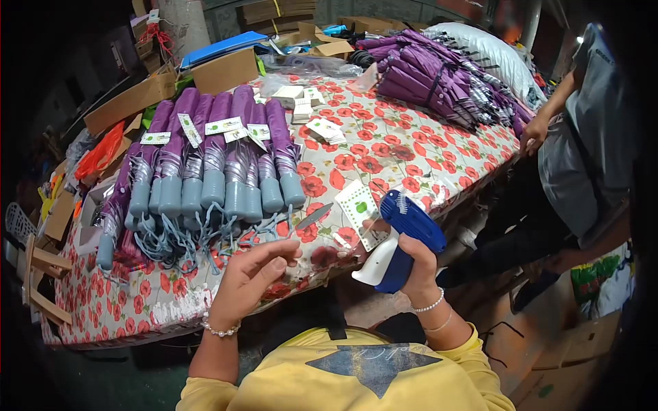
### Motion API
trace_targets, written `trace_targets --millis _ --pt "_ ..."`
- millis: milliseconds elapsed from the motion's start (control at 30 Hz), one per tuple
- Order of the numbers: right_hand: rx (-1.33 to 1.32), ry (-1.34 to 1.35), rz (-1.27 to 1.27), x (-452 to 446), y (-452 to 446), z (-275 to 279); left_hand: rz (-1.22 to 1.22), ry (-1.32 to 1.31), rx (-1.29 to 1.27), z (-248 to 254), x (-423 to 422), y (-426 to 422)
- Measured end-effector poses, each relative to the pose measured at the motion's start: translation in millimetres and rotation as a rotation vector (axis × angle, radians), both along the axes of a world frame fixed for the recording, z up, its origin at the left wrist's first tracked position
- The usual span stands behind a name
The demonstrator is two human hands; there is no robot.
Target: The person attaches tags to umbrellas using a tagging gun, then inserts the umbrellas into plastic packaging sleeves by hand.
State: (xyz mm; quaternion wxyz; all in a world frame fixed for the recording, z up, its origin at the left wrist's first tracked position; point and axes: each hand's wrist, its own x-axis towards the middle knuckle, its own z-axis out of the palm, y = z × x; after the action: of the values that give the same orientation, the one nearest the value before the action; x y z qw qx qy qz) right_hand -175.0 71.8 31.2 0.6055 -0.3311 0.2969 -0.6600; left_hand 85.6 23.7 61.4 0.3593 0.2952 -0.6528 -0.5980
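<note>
My right hand (419,264) is wrapped round a blue and white tagging gun (416,222), held just off the table's front edge. A white card with green dots and a green apple (358,205) is beside the gun's front, and a fingertip shows against it. My left hand (257,274) hovers over the front edge, fingers loosely bent and no held thing visible. Just beyond it lies a grey, pointed, blade-like thing (314,216). To the left, folded purple umbrellas (218,147) with grey-blue handles lie in a row, several with white tags (224,126).
Stacks of white cards (327,130) lie mid-table on the flowered cloth (370,164). A heap of purple umbrellas (439,82) and a white sack (490,51) are at the back right. Cardboard boxes (130,103) line the left. Another person (582,151) stands at the right edge.
</note>
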Motion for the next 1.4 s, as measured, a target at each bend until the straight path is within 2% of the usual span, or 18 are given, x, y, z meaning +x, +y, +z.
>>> trace_targets --millis 267,300,400,500,600,633,667,733,767,800,933,1000,1033,1067,1167,1267,1367,1400 --pt "-0.08 -0.007 0.179 37.1 7.6 12.4 -0.05 -0.004 -0.11 -1.4 7.0 7.3" --pt "0.01 -0.111 0.291 44.8 9.0 14.9 -0.068 0.079 -0.067 -3.3 5.2 7.4" --pt "0.236 -0.09 0.389 63.2 5.4 23.2 -0.143 0.252 0.041 -17.2 0.4 0.4" --pt "0.279 0.035 0.427 69.7 -4.8 12.8 -0.078 0.407 0.073 -16.1 -16.0 -1.1" --pt "0.262 0.021 0.519 70.8 -16.0 1.1 0.049 0.39 0.134 -12.6 -18.6 -5.1" --pt "0.144 0.009 0.523 73.6 -22.0 6.0 0.077 0.382 0.133 -13.3 -19.8 -7.0" --pt "0.027 -0.01 0.525 77.6 -29.1 14.8 0.313 0.348 0.075 -27.8 -21.1 -6.0" --pt "0.158 0.044 0.534 64.3 -24.7 -7.6 0.506 0.352 0.062 -29.5 -16.0 -14.3" --pt "0.166 0.067 0.512 58.3 -24.8 -9.6 0.347 0.442 0.03 -12.5 -14.8 -14.8" --pt "0.043 -0.028 0.572 53.3 -31.9 -13.4 0.439 0.553 0.199 -22.9 -8.9 -16.1" --pt "0.12 -0.223 0.466 49.9 -30.1 11.5 0.509 0.35 0.046 -30.8 -2.2 -20.1" --pt "0.154 -0.347 0.488 54.5 -33.1 3.2 0.542 0.318 0.165 -50.8 2.5 -22.5" --pt "0.216 -0.354 0.369 60.2 -34.9 -9.7 0.36 0.184 0.251 -55.5 15.7 -15.7" --pt "0.237 -0.338 0.384 59.8 -35.5 -8.4 0.483 0.287 0.477 -23.3 -15.1 -5.5" --pt "0.135 -0.218 0.342 56.1 -31.8 -15.7 0.285 0.214 0.346 -40.4 -23.9 -13.1" --pt "0.168 -0.178 0.29 53.2 -23.3 -15.2 0.361 0.138 0.202 -31.6 -31.8 -6.3" --pt "0.198 -0.164 0.307 44.9 -17.8 -17.3 0.379 -0.07 0.275 -40.6 -25.2 -12.2" --pt "0.167 -0.18 0.296 46.7 -17.7 -21.5 0.384 0.014 0.307 -36.6 -32.5 -10.0"
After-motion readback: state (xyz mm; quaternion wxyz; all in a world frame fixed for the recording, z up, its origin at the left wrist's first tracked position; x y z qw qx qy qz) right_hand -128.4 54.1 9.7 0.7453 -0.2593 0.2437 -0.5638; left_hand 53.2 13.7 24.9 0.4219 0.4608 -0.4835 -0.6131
